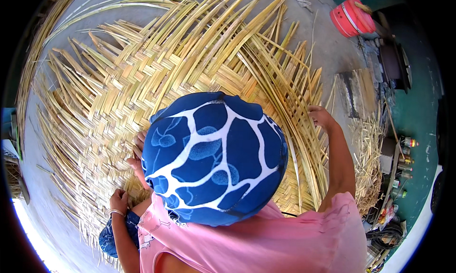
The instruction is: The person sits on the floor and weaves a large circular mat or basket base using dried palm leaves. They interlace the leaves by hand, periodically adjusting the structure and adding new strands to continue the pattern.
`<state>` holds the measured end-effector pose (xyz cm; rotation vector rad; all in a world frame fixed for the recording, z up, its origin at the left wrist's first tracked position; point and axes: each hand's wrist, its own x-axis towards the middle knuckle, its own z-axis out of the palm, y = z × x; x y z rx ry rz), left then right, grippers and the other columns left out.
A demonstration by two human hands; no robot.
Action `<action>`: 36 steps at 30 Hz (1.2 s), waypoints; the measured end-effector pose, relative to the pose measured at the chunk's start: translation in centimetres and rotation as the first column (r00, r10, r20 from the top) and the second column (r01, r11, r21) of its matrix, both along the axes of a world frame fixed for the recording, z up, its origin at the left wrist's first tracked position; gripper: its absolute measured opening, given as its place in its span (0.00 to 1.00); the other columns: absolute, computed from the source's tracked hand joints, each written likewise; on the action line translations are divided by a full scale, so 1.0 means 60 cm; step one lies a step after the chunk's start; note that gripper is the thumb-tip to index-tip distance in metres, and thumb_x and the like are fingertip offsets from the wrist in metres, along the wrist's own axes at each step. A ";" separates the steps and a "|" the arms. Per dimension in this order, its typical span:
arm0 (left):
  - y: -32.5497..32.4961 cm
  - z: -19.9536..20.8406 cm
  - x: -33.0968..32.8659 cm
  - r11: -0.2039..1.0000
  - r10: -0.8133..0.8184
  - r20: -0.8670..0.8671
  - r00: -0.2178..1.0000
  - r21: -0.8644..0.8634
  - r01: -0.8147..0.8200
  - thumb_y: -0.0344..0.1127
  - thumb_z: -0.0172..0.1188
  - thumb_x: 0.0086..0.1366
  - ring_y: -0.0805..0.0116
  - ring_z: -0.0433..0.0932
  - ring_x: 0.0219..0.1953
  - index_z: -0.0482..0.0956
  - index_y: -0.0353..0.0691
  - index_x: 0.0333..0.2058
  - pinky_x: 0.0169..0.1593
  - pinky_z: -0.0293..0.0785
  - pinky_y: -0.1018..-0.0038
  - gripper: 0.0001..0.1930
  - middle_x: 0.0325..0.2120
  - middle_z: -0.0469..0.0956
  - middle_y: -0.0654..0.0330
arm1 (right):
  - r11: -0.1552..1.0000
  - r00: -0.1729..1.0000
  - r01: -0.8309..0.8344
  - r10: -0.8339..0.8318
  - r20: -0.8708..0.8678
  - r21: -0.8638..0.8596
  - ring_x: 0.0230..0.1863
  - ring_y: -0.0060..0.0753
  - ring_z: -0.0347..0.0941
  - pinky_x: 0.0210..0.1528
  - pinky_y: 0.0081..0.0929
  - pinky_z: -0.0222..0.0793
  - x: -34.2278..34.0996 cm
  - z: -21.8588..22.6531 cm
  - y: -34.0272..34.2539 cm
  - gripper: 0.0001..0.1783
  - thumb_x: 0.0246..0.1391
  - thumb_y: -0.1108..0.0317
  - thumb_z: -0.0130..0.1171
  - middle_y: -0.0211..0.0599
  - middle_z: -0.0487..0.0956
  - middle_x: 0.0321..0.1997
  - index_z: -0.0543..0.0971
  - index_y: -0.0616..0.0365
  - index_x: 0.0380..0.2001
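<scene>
A large herringbone-woven mat point(114, 116) of pale split cane spreads under and ahead of me, with loose strip ends fanning out around its edge. My right hand point(320, 117) is closed at the right side, its fingertips on the long unwoven cane strips point(280, 99) there. At the lower left my left hand point(119, 200), a bracelet on the wrist, has its fingers curled at the mat beside a bent knee in blue patterned cloth point(110, 239). Whatever lies within them is hidden. Bare digits point(136, 163) show beside the cap; whether hand or foot I cannot tell.
A blue-and-white cap point(213, 159) and pink shirt point(280, 235) hide the mat's middle. At the right lie a wooden board point(358, 93), cane scraps point(366, 163) and several bottles point(407, 142). A red bucket point(351, 17) stands far right; long strips point(35, 59) lie far left.
</scene>
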<state>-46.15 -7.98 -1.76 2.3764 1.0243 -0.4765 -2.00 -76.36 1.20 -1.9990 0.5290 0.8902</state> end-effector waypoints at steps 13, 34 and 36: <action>0.005 -0.012 -0.008 0.993 0.097 -0.026 0.995 -0.063 -0.098 0.36 0.59 0.56 0.60 0.79 0.26 0.77 0.35 0.30 0.33 0.74 0.68 0.09 0.23 0.79 0.53 | 0.984 0.989 -0.041 0.065 -0.134 0.175 0.27 0.26 0.75 0.32 0.25 0.72 -0.011 0.064 0.094 0.18 0.57 0.55 0.55 0.34 0.79 0.28 0.74 0.60 0.40; -0.030 0.246 0.241 0.873 0.161 0.479 0.863 -0.476 0.102 0.36 0.58 0.62 0.77 0.73 0.32 0.77 0.32 0.37 0.38 0.71 0.77 0.12 0.28 0.77 0.62 | 0.516 0.785 -0.425 -0.199 0.587 0.744 0.27 0.25 0.71 0.29 0.21 0.69 0.089 0.504 0.572 0.15 0.60 0.63 0.50 0.35 0.75 0.30 0.73 0.67 0.40; -0.068 0.346 0.307 0.868 0.080 0.680 0.728 -0.407 0.284 0.36 0.58 0.62 0.77 0.72 0.33 0.77 0.33 0.37 0.38 0.71 0.77 0.11 0.29 0.77 0.63 | 0.444 0.659 -0.604 -0.190 0.728 0.662 0.29 0.24 0.70 0.31 0.20 0.69 0.103 0.563 0.635 0.15 0.61 0.66 0.48 0.36 0.74 0.31 0.72 0.69 0.41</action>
